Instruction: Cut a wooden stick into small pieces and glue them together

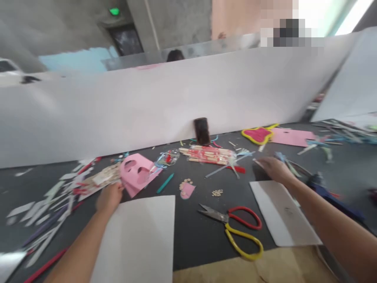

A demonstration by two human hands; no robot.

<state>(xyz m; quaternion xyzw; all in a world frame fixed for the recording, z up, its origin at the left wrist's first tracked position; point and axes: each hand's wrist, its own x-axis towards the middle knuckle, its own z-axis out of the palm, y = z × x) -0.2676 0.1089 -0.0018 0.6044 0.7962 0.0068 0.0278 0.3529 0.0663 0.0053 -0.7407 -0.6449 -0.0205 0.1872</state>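
My left hand (108,197) is closed around the edge of a pink foam sheet (136,174) with two cut-out holes, at the left of the dark table (194,236). My right hand (273,168) lies low over the table at the right, fingers pointing left, near thin sticks and a white sheet (282,214); motion blur hides whether it holds anything. A large white sheet (138,239) lies in front of me. Scissors (235,226) with one red and one yellow handle rest between the two sheets.
A white partition (176,102) stands along the table's far edge, with a dark jar (202,131) against it. Paper scraps and strips litter the left side. A bag of sticks (210,154), a red-and-yellow foam shape (259,134) and pink paper (293,136) lie farther back.
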